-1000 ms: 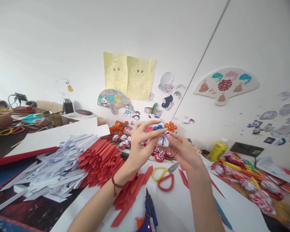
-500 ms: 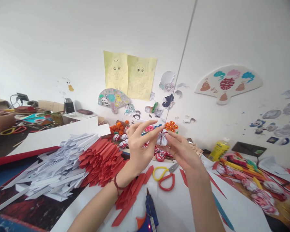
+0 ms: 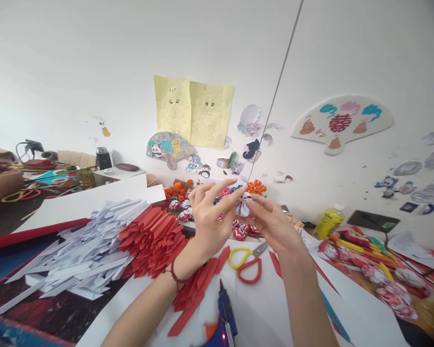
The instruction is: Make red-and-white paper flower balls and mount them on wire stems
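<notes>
A small white flower-like piece with dark red streaks [image 3: 243, 207] is held up between my two hands. My left hand [image 3: 213, 214] has its fingertips at the piece's left and top edge, with one finger stretched out above. On the right side, my right hand [image 3: 271, 221] pinches the same piece between thumb and fingers. A thin grey wire or stick [image 3: 280, 79] rises at a slant from it. Below the hands lie scissors with yellow and red handles [image 3: 249, 265] and a blue glue gun [image 3: 224, 313] with a glowing red light, on white paper [image 3: 260, 308].
White strips [image 3: 94, 246] and red strips [image 3: 154, 241] are heaped at the left. Finished red-and-white balls [image 3: 240, 231] lie behind the hands. A yellow bottle [image 3: 329, 221] stands at the right. Another person's hand [image 3: 2, 183] shows at the far left.
The slanted wire has shifted a little to the right at its top, and the held piece has turned slightly. At the far left, the other person's hands have moved slightly.
</notes>
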Demonstrator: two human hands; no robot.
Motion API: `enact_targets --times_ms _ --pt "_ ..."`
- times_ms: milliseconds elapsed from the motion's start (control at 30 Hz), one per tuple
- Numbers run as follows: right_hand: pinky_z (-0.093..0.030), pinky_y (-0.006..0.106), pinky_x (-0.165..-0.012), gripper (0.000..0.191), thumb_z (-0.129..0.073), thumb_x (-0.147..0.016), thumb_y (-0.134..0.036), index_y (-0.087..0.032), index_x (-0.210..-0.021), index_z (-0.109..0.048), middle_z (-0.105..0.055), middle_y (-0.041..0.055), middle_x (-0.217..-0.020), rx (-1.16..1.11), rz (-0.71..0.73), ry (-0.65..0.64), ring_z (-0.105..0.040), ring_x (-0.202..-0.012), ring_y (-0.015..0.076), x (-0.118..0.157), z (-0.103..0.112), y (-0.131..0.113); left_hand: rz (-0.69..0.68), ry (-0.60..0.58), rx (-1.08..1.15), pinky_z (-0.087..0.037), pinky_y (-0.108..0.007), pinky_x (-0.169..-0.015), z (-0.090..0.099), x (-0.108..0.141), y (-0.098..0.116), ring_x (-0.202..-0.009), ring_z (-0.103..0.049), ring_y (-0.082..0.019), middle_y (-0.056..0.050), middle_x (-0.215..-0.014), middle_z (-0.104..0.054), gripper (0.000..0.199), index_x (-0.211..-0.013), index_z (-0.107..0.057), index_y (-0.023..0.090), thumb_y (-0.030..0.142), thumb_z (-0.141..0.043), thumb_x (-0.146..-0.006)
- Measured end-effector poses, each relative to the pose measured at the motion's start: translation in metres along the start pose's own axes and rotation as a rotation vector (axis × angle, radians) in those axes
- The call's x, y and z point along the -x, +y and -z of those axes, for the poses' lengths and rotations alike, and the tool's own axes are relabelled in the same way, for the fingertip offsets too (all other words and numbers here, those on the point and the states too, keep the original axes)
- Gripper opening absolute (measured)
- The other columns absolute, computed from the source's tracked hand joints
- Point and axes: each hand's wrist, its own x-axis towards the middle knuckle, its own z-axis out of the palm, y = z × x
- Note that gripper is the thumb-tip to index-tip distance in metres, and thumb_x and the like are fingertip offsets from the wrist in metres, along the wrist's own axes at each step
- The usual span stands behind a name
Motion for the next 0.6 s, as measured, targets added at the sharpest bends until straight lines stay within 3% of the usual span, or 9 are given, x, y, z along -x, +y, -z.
enact_targets --times_ms 600 --pt "-0.061 0.029 -0.074 0.028 -0.08 -0.077 -0.035 -0.023 -0.102 -0.075 -0.072 0.0047 -0.105 0.069 0.034 -0.019 -0.068 -0.091 0.0174 0.001 0.003 -0.0029 0.044 -0.064 0.067 -0.039 -0.043 -0.094 -0.002 0.002 -0.0008 -0.104 -0.057 -0.022 0.0 -0.122 -0.071 0.033 -0.114 -0.073 0.034 0.014 -0.059 -0.092"
